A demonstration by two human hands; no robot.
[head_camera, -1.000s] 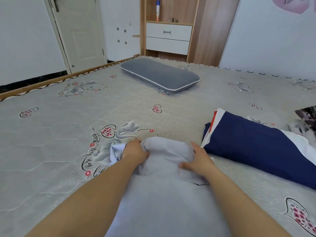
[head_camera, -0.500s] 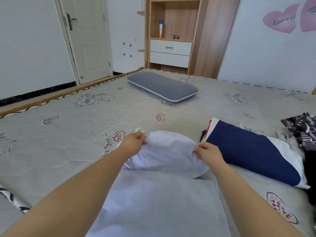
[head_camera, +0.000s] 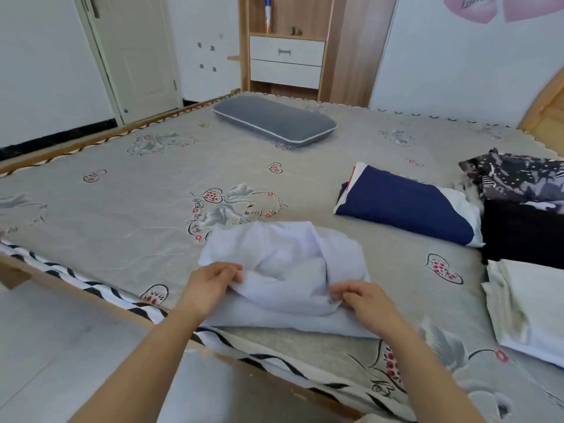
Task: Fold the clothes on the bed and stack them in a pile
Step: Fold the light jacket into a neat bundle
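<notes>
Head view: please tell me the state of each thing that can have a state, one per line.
white garment: half folded, bunched
left hand: pinches its near edge
right hand: pinches the same edge
navy garment: folded
cream cloth: folded
door: closed
drawers: closed

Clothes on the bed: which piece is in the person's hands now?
The pale lavender garment at the near bed edge; left hand and right hand pinch it. The others lie untouched farther right.
</notes>
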